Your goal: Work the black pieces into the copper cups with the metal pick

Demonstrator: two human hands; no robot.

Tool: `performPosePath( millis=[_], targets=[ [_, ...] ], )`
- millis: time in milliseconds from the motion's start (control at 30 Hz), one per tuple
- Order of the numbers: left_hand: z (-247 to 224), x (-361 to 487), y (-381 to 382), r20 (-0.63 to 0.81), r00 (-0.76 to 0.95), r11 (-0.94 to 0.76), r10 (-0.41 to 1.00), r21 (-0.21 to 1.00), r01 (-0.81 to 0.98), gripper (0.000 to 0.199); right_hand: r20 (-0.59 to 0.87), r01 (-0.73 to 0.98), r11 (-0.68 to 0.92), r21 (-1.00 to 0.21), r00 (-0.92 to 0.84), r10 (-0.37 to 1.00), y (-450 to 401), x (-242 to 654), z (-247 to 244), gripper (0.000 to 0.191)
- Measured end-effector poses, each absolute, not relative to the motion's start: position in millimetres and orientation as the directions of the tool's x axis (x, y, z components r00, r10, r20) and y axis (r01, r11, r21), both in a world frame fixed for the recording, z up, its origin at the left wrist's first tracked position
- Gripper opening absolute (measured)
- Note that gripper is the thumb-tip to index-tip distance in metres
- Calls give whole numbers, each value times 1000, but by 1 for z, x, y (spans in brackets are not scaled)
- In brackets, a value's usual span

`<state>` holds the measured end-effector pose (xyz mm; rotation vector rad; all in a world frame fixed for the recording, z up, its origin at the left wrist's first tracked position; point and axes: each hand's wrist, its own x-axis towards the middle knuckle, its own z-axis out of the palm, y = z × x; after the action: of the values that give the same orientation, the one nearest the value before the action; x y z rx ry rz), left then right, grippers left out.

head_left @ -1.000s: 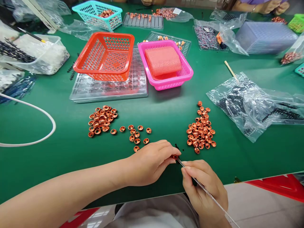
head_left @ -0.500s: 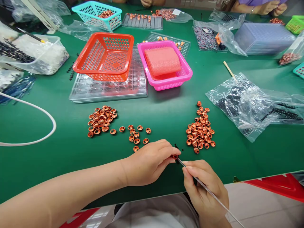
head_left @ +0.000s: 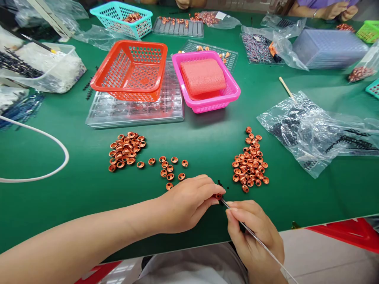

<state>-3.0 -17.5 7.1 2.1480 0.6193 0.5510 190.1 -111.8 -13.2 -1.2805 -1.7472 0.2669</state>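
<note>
My left hand [head_left: 188, 203] pinches a small copper-coloured cup-shaped piece [head_left: 218, 196] between thumb and fingertips, low over the green table. In my right hand [head_left: 256, 227] is a thin metal rod-like tool [head_left: 263, 246], gripped like a pen, its tip at the copper piece. Small black bits [head_left: 219, 183] lie just beyond my left fingertips. Left of my hands is a pile of copper pieces [head_left: 126, 150], with several loose ones [head_left: 169, 168] nearer my left hand. A second pile of copper pieces [head_left: 250, 163] lies beyond my right hand.
An orange basket [head_left: 148, 94] rests on stacked clear trays [head_left: 118, 114]. Beside it stands a pink basket [head_left: 233, 92] holding pink foam [head_left: 204, 75]. Plastic bags with black parts [head_left: 304, 130] lie at right. A white cable [head_left: 63, 148] curves at left. Other people's hands [head_left: 340, 12] show across the table.
Almost nothing differs. My right hand and the tool have shifted very slightly left, the tip still at the copper piece. My left hand keeps its pinch.
</note>
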Motion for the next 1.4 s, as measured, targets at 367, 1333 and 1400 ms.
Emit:
performPosePath(
  millis=[367, 1333, 1400],
  targets=[
    [6, -2, -17, 182, 778, -549, 601, 802, 236, 19, 574, 646, 462, -607, -46, 818, -108, 188, -8, 31],
    [-4, -3, -19, 247, 757, -577, 606, 791, 204, 19, 574, 678, 440, -589, -32, 818, -106, 186, -8, 24],
    [0, -2, -18, 233, 757, -569, 610, 794, 214, 19, 573, 677, 442, -589, -35, 819, -107, 186, -8, 24]
  ],
)
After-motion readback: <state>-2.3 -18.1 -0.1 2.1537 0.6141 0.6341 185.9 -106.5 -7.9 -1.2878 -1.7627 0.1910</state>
